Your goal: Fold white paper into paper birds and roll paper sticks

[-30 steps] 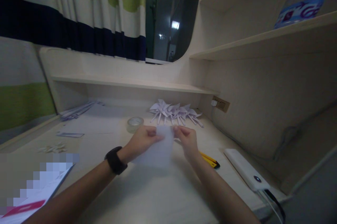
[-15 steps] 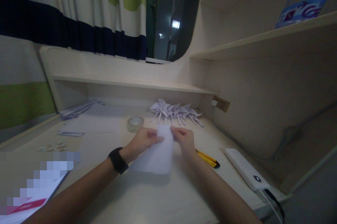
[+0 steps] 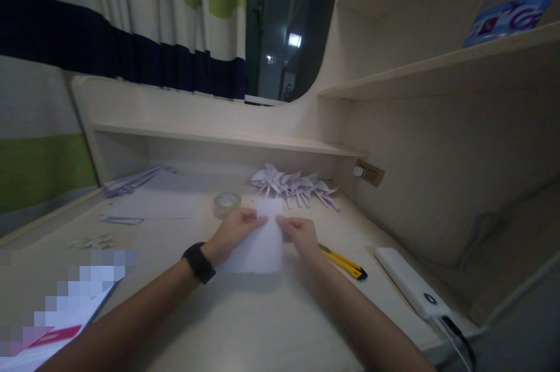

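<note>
Between my hands, above the desk, is a white sheet of paper (image 3: 265,249) with a narrower folded strip along its right side. My left hand (image 3: 236,231) pinches it from the left, thumb lying across the front; a dark band circles that wrist. On the right edge, my right hand (image 3: 300,233) grips the paper between thumb and fingers. Just behind my left hand stands a roll of clear tape (image 3: 227,204). A yellow utility knife (image 3: 343,261) lies to the right of my right hand. Several folded paper pinwheels (image 3: 293,185) lie beyond the paper.
White paper sheets (image 3: 157,200) and folded strips (image 3: 135,179) lie at the back left. Small pale pieces (image 3: 94,240) sit in front of them. A white power bank (image 3: 409,281) with cables rests at the right. A low shelf (image 3: 227,137) spans the back.
Both hands have shifted slightly down the paper's edges, the right also leftward. The sheet has moved a little up and away, and its lower edge sits higher.
</note>
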The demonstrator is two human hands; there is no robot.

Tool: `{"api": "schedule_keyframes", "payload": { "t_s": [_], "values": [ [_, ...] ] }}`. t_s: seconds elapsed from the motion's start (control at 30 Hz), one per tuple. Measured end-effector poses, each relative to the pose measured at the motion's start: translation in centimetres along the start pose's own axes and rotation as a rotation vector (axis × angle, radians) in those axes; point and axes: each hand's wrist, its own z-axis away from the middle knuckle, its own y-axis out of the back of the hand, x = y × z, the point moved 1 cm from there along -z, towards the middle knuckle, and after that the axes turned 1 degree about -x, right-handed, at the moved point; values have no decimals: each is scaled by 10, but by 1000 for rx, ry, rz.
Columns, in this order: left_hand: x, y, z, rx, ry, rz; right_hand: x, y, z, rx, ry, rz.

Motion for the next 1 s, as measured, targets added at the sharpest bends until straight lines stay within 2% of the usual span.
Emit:
{"api": "schedule_keyframes", "payload": {
  "t_s": [0.2,0.33,0.4,0.53,0.7,0.9,1.0],
  "values": [
    [-5,1,-1,25,-22,33,-1,-4,2,39,-11,70],
    [-8,1,-1,-69,10,43,-1,-1,1,81,5,53],
    [-9,2,-2,-84,16,23,0,0,0,55,-28,6],
    [-9,5,-4,23,-9,-55,4,-1,1,-93,-165,-6],
    [-13,7,-6,109,-22,-95,4,-4,2,-72,-183,46],
    [-15,10,-8,59,-7,-17,7,-3,2,-108,-162,121],
    [-13,11,-7,48,14,24,13,-3,1,-164,-195,58]
  ]
}}
